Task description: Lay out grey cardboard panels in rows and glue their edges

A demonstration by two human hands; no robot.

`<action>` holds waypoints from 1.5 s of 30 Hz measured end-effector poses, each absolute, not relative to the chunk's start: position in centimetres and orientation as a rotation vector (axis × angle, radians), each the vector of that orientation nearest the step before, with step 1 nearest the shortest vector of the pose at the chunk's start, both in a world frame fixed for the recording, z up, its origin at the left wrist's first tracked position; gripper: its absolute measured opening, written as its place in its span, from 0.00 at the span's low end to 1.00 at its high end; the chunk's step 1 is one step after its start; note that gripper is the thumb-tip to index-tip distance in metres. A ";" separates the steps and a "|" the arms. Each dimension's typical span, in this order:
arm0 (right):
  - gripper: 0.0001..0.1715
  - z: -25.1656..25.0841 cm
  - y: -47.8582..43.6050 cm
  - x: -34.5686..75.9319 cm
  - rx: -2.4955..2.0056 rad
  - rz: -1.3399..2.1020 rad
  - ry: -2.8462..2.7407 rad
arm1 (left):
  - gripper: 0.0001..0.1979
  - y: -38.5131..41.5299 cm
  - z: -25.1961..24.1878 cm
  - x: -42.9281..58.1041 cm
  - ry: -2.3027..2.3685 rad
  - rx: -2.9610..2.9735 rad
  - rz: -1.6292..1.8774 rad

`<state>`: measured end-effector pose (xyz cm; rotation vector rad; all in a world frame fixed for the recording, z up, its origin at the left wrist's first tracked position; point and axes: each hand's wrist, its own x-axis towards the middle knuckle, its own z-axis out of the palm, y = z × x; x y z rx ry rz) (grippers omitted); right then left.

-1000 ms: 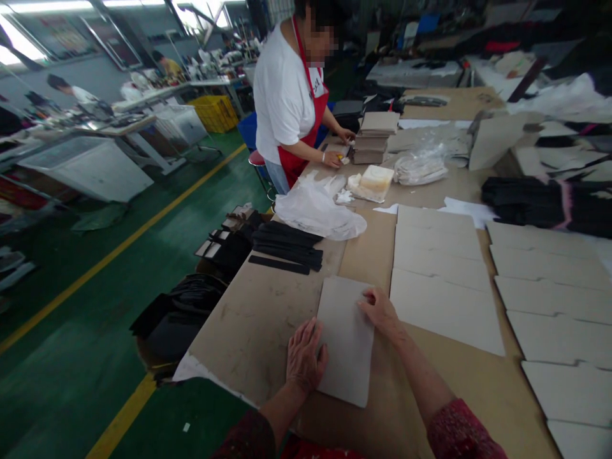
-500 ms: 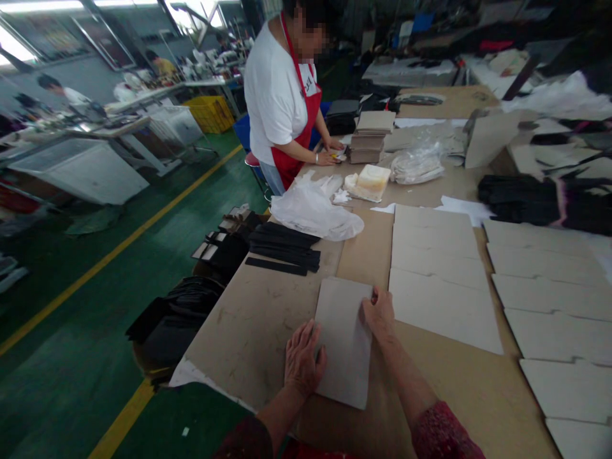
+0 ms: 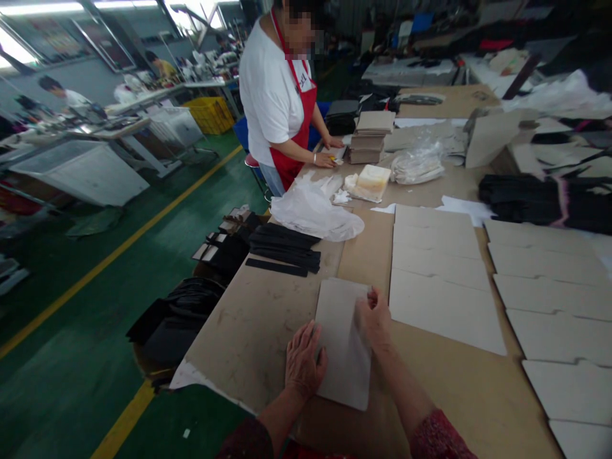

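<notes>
The left hand (image 3: pixel 303 361) lies open on the board (image 3: pixel 340 331), which is likely stiff and light. The right hand (image 3: pixel 375 317) pinches its right edge, the natural hold.

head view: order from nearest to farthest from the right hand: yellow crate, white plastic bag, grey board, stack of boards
From the right hand:
1. grey board, touching it, near edge of the table.
2. white plastic bag, up the table, left.
3. stack of boards, beside the co-worker.
4. yellow crate, across the floor, far left.
</notes>
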<state>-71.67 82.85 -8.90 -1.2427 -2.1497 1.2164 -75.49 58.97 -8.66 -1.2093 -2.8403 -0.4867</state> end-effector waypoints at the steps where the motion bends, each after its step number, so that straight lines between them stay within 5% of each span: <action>1: 0.37 -9.0 82.8 -71.4 -1.245 1.279 -2.104 | 0.28 59.0 -8.7 -75.5 -2.839 -1.206 -0.481; 10: 0.20 -8.6 81.0 -68.2 -1.198 1.533 -1.995 | 0.27 58.9 -9.2 -75.9 -2.757 -1.249 -0.451; 19: 0.33 -3.6 89.5 -62.5 -1.028 1.969 -1.982 | 0.25 59.1 -9.3 -76.5 -2.599 -1.310 -0.454; 23: 0.30 -1.4 96.7 -58.7 -1.027 2.004 -2.245 | 0.25 59.4 -9.0 -76.5 -2.602 -1.302 -0.416; 28: 0.17 -1.6 101.2 -58.2 -0.953 1.833 -2.596 | 0.25 59.4 -9.3 -76.5 -2.603 -1.313 -0.404; 45: 0.15 -5.0 97.5 -61.5 -0.982 1.025 -2.774 | 0.27 59.2 -9.1 -76.0 -2.730 -1.277 -0.407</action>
